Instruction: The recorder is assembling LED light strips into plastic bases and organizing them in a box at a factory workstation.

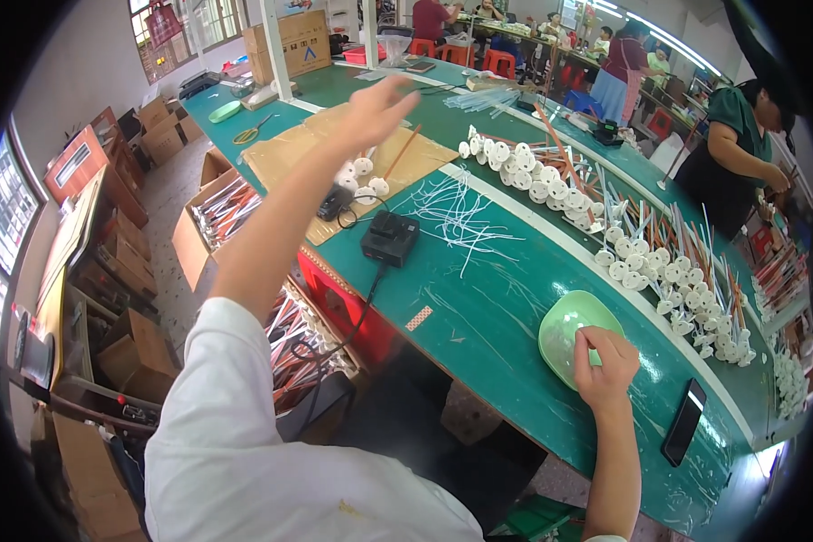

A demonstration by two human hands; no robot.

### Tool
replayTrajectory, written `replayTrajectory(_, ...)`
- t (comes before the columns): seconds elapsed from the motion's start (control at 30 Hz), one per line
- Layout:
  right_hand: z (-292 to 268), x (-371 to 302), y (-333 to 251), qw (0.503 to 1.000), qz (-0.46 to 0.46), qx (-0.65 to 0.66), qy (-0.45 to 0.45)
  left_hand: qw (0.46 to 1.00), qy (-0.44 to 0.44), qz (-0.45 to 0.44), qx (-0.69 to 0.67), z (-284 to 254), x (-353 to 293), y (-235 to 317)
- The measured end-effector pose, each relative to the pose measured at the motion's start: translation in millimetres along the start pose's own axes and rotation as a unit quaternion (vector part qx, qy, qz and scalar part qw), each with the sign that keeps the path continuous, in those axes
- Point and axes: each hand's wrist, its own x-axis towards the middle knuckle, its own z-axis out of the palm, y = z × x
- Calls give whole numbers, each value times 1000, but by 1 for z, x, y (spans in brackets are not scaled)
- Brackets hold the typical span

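Note:
My left hand (pixel 376 113) is stretched out across the far left part of the green table, raised over a brown cardboard sheet (pixel 284 161). Its fingers are extended, and nothing shows in them. Several white round plastic pieces (pixel 363 168) lie on the cardboard, partly behind my forearm. My right hand (pixel 610 364) is over the near right side of a light green dish (pixel 564 325), thumb and fingers pinched together. Whatever they hold, if anything, is too small or hidden. Thin white strips (pixel 451 212) lie loosely scattered between my hands.
A long row of white discs with coloured sticks (pixel 551 185) runs along the table's far side. A black device (pixel 390 238) with a cable sits near the front edge. A phone (pixel 684 423) lies right of the dish. Boxes of sticks (pixel 235 212) stand below left. A co-worker (pixel 731 149) works across.

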Motion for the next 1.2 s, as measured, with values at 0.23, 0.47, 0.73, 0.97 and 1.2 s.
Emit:
replayTrajectory(0.23, -7, 4, 11, 996, -43, -41, 63, 862, -101, 88, -489, 149, -64, 186)
replayTrajectory(0.47, -21, 5, 31, 992, 6, -86, 93, 813, -244, 13, -529, 251, -101, 165)
replayTrajectory(0.73, -15, 0, 27, 994, 42, -85, 54, 837, -309, 54, -448, 247, -112, 155)
replayTrajectory(0.97, -6, 6, 26, 996, 59, -68, 26, 838, -328, 43, -433, 242, -101, 154)
replayTrajectory(1.2, -10, 34, 56, 989, 105, -97, -41, 841, -320, 43, -434, 249, -101, 149)
